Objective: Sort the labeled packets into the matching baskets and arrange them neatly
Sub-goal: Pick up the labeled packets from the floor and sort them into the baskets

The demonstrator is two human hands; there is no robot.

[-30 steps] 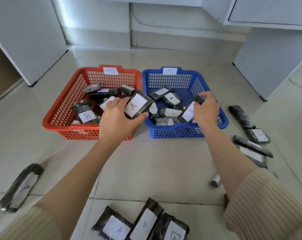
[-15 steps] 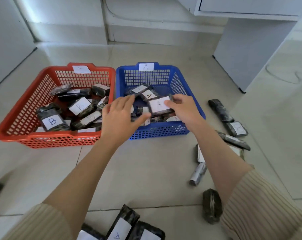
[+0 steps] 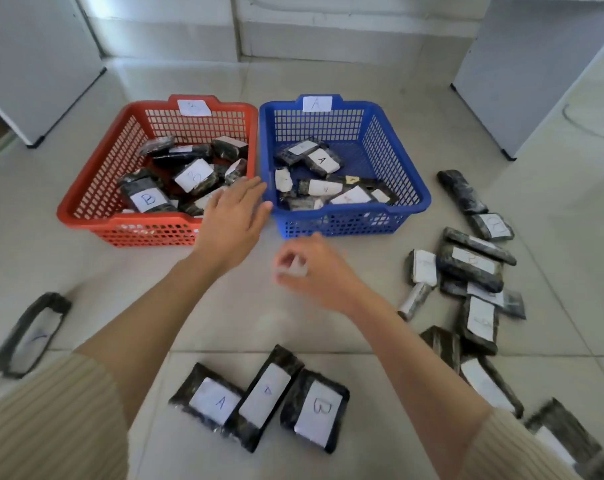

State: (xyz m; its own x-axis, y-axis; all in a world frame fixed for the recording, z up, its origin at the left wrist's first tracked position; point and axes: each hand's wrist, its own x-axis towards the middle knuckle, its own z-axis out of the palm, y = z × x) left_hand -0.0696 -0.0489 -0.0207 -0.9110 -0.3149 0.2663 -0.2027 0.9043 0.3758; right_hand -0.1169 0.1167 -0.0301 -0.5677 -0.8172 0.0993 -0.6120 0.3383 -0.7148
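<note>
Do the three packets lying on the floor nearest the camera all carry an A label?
No: the rightmost packet of the three reads B, while the leftmost packet reads A.

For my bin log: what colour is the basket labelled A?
Blue. The A basket shows best in the head view, right beside the red basket.

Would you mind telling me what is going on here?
A person is sorting lettered packets on the floor: the red basket takes B, the blue basket A, and both hold several. The left hand hovers open and empty by the baskets' near corners; the right hand, in front of the blue basket, is blurred. Three packets by the person and a pile on the right lie unsorted.
</note>
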